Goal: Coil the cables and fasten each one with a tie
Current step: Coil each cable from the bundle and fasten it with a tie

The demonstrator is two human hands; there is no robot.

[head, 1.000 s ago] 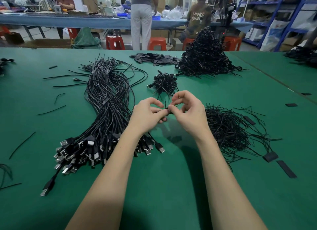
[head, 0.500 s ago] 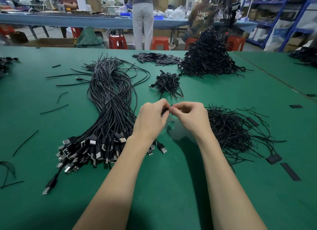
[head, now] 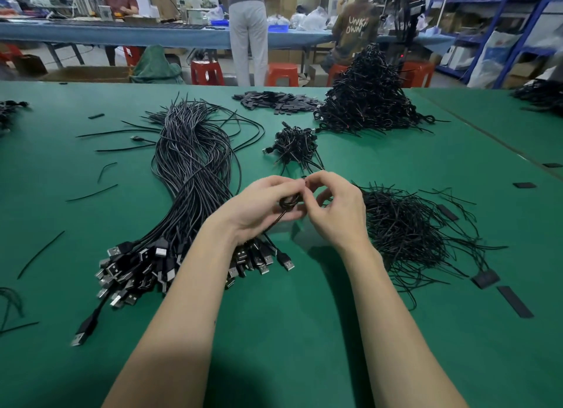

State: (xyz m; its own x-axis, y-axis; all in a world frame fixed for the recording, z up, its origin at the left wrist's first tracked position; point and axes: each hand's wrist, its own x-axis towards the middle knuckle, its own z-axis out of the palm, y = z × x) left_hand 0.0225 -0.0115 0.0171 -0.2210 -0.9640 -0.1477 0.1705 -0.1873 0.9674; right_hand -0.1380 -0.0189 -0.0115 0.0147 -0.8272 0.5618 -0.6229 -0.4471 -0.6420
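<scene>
Red stools (head: 281,73) behind the green table (head: 304,331) — blue shelving (head: 524,27) right.

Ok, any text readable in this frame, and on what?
"UNK" over "OWN": back of the seated person's shirt, each line's end hidden by a fold.
Boxes and bags on the shelves: too blurred to read.
USB plugs: no markings readable.
</scene>
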